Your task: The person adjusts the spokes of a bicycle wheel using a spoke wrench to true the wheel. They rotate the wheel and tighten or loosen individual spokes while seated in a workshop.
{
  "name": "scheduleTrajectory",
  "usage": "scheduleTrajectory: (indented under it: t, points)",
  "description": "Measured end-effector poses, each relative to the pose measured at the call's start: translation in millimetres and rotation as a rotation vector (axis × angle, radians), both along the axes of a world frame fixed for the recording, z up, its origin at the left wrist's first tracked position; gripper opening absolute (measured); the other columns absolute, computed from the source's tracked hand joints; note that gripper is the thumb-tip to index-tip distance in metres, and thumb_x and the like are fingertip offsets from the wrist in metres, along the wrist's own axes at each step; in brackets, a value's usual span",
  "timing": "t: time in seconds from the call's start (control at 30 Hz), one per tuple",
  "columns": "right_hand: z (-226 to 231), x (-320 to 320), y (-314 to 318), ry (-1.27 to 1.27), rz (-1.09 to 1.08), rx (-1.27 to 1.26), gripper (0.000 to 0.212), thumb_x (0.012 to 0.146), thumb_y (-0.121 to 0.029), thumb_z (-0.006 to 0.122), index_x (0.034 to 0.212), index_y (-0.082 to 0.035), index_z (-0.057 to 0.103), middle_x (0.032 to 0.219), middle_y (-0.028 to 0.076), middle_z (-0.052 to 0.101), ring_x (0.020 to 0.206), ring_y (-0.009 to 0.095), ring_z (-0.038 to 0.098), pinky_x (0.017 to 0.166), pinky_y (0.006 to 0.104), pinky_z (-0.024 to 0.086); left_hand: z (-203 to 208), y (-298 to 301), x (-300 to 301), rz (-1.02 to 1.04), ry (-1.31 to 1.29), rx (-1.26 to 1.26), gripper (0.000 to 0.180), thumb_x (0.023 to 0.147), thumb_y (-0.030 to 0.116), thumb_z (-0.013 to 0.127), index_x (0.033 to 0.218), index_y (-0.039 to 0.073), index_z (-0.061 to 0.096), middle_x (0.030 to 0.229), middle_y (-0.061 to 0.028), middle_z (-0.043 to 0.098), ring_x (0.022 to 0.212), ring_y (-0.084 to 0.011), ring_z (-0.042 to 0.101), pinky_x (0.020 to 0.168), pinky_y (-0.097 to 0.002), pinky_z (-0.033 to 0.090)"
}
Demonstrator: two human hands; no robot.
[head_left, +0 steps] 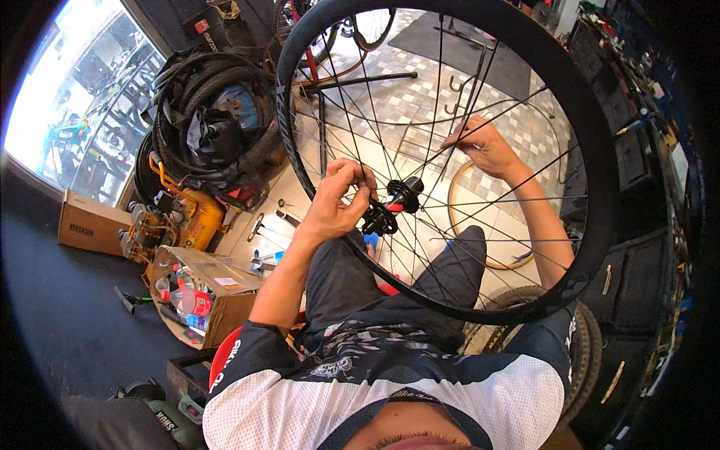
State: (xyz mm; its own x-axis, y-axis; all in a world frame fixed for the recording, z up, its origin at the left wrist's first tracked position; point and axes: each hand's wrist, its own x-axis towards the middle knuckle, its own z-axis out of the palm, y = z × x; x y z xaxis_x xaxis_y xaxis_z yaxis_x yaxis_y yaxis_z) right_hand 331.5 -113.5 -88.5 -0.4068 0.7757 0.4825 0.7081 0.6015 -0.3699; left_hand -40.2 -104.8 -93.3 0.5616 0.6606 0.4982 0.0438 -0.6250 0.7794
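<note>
A bicycle wheel with a deep black rim (598,150) and dark spokes stands tilted in front of me, over my lap. Its black hub (405,193), with a red section on the shell, lies low and left of the wheel's middle. Beside the hub flange, my left hand (341,201) is closed, thumb and fingers pinching a spoke close to the flange. My right hand (486,148) reaches behind the rim from the right. Its thumb and fingertips close on a dark spoke up and right of the hub; its fingertips are partly shaded.
At left are a heap of black tyres (199,90), a yellow compressor (196,217) and an open cardboard box (217,300) with bottles. Hand tools (256,226) lie on the tiled floor. A thin tan-edged tyre (452,199) lies beyond my knee. Dark cabinets (637,277) line the right.
</note>
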Motion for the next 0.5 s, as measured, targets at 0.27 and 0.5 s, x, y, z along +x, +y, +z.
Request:
scheduleTrajectory:
  t: [0.27,0.5]
  points:
    - [-1,-22,-13,0.009,-0.040,0.016,0.028,0.085,0.000,0.073,0.104,-0.018,0.082,0.094,0.003,0.067,0.095,0.026,0.063,0.085,0.0398,0.049,2,8,-2,-0.035,0.033,0.026,0.008,0.088,-0.003,0.061,0.094,0.002,0.062,0.088,-0.0054,0.070,0.100,-0.0232,0.055,0.094,-0.0376,0.043]
    - [8,-38,-24,-0.008,-0.017,-0.024,0.030,0.084,-0.003,0.076,0.104,-0.023,0.082,0.096,0.001,0.067,0.098,0.023,0.062,0.091,0.0399,0.044,5,6,3,-0.026,0.046,0.026,0.010,0.088,-0.002,0.062,0.097,0.001,0.064,0.087,-0.0050,0.071,0.101,-0.0237,0.056,0.094,-0.0375,0.044]
